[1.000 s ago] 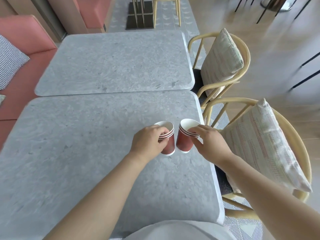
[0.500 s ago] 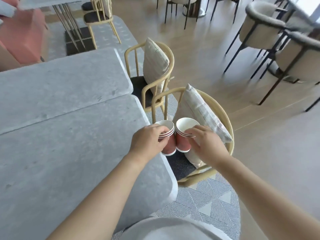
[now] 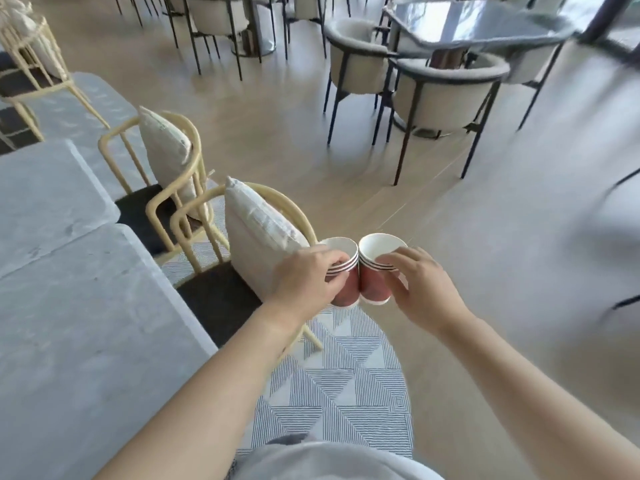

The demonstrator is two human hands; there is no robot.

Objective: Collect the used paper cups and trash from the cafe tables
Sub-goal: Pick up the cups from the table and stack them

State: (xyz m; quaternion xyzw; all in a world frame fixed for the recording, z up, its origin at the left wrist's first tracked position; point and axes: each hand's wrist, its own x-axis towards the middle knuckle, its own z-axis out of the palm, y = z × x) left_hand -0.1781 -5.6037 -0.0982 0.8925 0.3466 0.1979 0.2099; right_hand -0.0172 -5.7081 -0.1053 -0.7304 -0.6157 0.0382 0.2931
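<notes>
Two small stacks of red paper cups with white rims hang side by side in the air, touching each other. My left hand (image 3: 306,277) grips the left cup stack (image 3: 346,289) around its side. My right hand (image 3: 420,289) pinches the right cup stack (image 3: 372,287) at its rim. Both stacks are upright, off the table, above the patterned rug and beside a chair's cushion. The insides of the top cups look white and empty.
The grey stone cafe table (image 3: 69,323) lies to my left. Two yellow wooden chairs with cream cushions (image 3: 256,233) stand along its edge on a striped rug (image 3: 339,386). Dark-legged upholstered chairs (image 3: 446,95) and a dark table (image 3: 474,26) stand farther off across the wooden floor.
Both hands lifted the cup stacks off the grey table and carried them to the right, past its edge. The view swung right toward the open floor and the dark chairs.
</notes>
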